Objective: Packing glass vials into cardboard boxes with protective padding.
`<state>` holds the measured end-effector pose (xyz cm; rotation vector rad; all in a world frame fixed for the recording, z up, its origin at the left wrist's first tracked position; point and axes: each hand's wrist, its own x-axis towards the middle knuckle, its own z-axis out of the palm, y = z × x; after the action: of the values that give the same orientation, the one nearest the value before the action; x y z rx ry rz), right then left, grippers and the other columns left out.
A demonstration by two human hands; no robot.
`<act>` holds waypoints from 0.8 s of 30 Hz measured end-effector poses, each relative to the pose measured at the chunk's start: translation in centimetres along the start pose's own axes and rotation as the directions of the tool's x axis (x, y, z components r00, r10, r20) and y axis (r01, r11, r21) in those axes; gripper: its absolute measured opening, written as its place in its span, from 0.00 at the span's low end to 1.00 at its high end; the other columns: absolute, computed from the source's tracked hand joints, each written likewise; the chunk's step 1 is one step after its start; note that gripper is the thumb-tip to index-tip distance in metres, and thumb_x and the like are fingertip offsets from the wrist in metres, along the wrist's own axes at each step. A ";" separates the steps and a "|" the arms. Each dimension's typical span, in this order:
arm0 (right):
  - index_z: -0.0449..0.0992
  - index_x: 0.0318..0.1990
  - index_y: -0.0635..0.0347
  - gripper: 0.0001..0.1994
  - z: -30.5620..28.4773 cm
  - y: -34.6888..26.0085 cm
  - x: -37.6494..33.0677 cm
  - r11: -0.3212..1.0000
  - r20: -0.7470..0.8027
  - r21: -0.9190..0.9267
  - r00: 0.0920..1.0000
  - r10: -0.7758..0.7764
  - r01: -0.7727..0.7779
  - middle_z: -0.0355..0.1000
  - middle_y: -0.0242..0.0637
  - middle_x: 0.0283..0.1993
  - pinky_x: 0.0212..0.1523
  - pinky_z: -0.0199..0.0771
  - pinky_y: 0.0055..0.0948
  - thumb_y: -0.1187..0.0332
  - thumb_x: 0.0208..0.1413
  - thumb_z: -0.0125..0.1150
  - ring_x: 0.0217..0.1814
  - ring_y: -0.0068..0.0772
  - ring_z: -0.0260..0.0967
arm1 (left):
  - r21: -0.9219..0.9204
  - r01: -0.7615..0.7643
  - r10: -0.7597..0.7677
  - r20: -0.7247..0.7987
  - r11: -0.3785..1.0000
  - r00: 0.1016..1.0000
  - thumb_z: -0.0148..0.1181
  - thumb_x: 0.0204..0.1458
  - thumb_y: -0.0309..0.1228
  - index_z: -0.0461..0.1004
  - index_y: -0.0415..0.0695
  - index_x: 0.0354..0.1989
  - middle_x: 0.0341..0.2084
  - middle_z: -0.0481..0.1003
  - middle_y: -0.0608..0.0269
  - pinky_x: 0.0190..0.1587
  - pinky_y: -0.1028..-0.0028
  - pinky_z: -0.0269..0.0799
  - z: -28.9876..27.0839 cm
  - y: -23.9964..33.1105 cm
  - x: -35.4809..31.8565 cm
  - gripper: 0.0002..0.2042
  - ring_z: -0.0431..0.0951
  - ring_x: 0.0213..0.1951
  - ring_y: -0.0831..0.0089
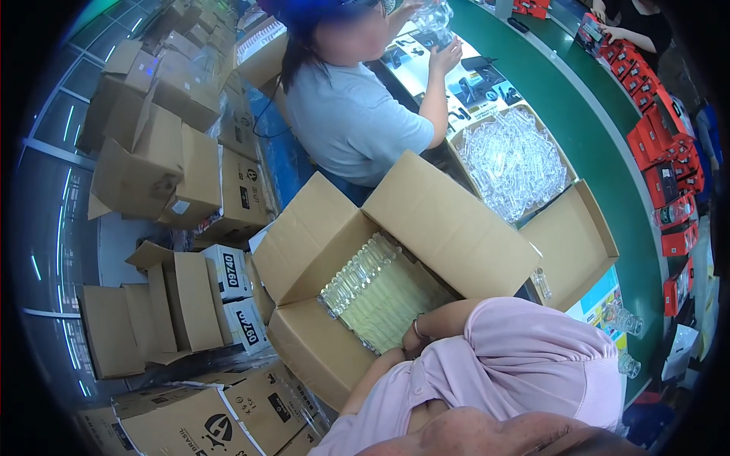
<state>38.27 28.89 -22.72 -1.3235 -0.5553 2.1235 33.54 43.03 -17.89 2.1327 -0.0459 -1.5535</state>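
Note:
My left hand [391,356] and my right hand [412,343], a bracelet on its wrist, reach down close together inside an open cardboard box [308,323]. The fingers of both are hidden by my arms and sleeves, so what they hold does not show. In the box, clear plastic pieces [361,275] stand in a slanting row along the far left side. Beside that row lies a flat layer of pale yellowish see-through pieces [391,304], nearest to my hands. The box flaps [456,224] are folded outward.
A tray of loose clear pieces [513,159] stands on the green table [608,182]. A co-worker in grey [353,114] holds a clear object [433,23] beyond my box. Stacked cartons [156,152] line the left. Red boxes [661,137] fill the right, where another person works.

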 end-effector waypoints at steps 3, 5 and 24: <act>0.72 0.42 0.65 0.19 -2.1 4.1 4.8 0.993 0.235 -0.090 0.970 -0.056 0.079 0.71 0.45 0.45 0.46 0.67 0.40 0.62 0.45 0.57 0.43 0.42 0.69 | -0.019 -0.026 0.027 0.053 0.999 0.998 0.60 0.38 0.27 0.74 0.38 0.34 0.29 0.75 0.55 0.32 0.69 0.73 -1.1 1.4 0.1 0.12 0.77 0.29 0.66; 0.74 0.34 0.66 0.14 -2.3 -1.7 -1.3 0.983 0.094 0.106 0.983 -0.157 0.147 0.71 0.37 0.30 0.33 0.66 0.33 0.62 0.49 0.50 0.29 0.31 0.65 | -0.076 -0.018 0.022 0.056 0.997 0.998 0.60 0.38 0.27 0.74 0.38 0.33 0.29 0.76 0.56 0.31 0.69 0.73 -1.1 1.1 0.2 0.12 0.77 0.29 0.66; 0.53 0.59 0.60 0.36 3.0 -8.5 -31.0 0.684 -0.734 -0.674 -0.144 -0.664 0.280 0.46 0.54 0.62 0.57 0.58 0.38 0.59 0.42 0.62 0.60 0.53 0.52 | -0.860 -0.487 0.286 -0.510 -0.153 0.811 0.33 0.59 0.41 0.53 0.45 0.59 0.53 0.61 0.60 0.54 0.66 0.60 -13.7 24.3 -10.1 0.21 0.60 0.56 0.66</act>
<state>48.46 14.71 4.47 -1.9107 -0.5771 0.1053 48.62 29.99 4.09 0.7694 0.3569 -0.5208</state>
